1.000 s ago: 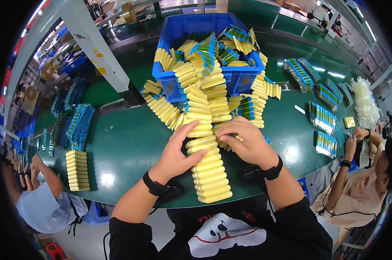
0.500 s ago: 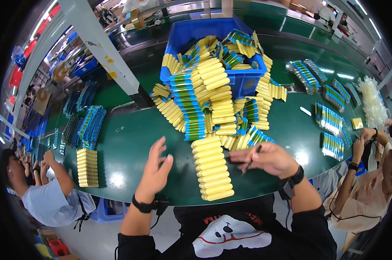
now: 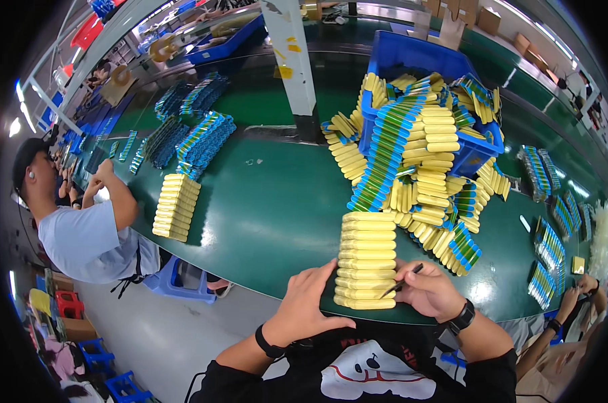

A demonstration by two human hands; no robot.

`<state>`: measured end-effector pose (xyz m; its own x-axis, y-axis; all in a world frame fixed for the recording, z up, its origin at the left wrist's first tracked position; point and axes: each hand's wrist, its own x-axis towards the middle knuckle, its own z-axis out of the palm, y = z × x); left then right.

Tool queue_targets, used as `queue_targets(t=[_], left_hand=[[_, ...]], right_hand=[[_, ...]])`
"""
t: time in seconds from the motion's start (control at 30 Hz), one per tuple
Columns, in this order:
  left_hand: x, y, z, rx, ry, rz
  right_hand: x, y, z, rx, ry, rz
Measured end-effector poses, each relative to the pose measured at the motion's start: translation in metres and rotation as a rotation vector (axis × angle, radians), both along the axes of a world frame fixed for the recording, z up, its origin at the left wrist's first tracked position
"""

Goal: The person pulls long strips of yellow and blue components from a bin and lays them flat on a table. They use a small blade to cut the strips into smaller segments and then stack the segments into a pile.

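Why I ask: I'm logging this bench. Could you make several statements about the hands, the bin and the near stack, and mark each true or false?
1. The right hand holds a dark tool. True.
2. The near stack is yellow. True.
3. The left hand is right of the near stack. False: the left hand is on its left.
4. The near stack stands inside the bin. False: it is on the table, outside the bin.
5. The bin is blue. True.
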<state>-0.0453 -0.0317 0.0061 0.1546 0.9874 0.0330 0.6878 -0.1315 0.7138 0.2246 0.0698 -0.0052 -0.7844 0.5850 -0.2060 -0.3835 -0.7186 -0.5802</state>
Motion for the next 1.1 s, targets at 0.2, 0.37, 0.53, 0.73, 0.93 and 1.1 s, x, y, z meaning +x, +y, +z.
queue_targets(t=[0.2, 0.37, 0.53, 0.73, 0.93, 1.1], left_hand=[[-0.033, -0.004, -0.012, 0.088, 0.074, 0.233], [-0.086, 0.019, -0.014, 0.048, -0.207, 0.298], [-0.126, 0.037, -0.025, 0.018, -0.386, 0.373], [-0.131, 0.042, -0.003, 0.035, -0.087, 0.466], [-0.077, 0.038, 0.031, 0.354, 0.058, 0.525], [-0.071, 0.094, 0.079, 0.312, 0.683, 0.382]], right_hand=[[-0.065, 0.009, -0.008, -0.031, 0.036, 0.066], [-0.129, 0.027, -0.003, -0.057, 0.124, 0.029], [-0.177, 0.052, -0.019, -0.024, 0.134, 0.055], [-0.179, 0.06, -0.017, 0.038, 0.003, 0.002], [-0.118, 0.053, -0.011, 0.13, -0.061, 0.063], [-0.098, 0.047, -0.021, 0.084, -0.061, 0.033]])
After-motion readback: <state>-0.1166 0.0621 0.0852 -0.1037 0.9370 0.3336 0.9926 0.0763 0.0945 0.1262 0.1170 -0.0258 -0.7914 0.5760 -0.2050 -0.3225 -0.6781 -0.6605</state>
